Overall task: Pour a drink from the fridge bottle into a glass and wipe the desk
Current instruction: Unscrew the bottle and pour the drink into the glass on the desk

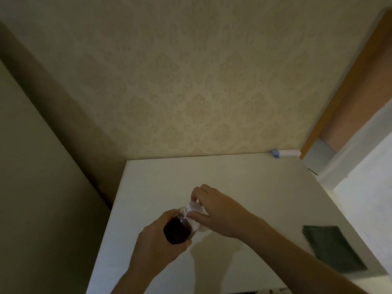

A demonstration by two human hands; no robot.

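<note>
White desk (244, 187) against patterned wallpaper: right hand (218, 211) fingers pinch the white cap (196, 206), likely to unscrew it, left hand (157, 245) clenches the dark-drink bottle (177, 230) low as counter-torque, tilted above the desk, grey cloth (333, 248) parked right for wiping; no glass in view.

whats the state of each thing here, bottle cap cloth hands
bottle: tilted, held above the desk, dark drink inside
cap: on the bottle, fingers around it
left hand: gripping the bottle
right hand: on the cap
cloth: flat on the desk, untouched
</note>
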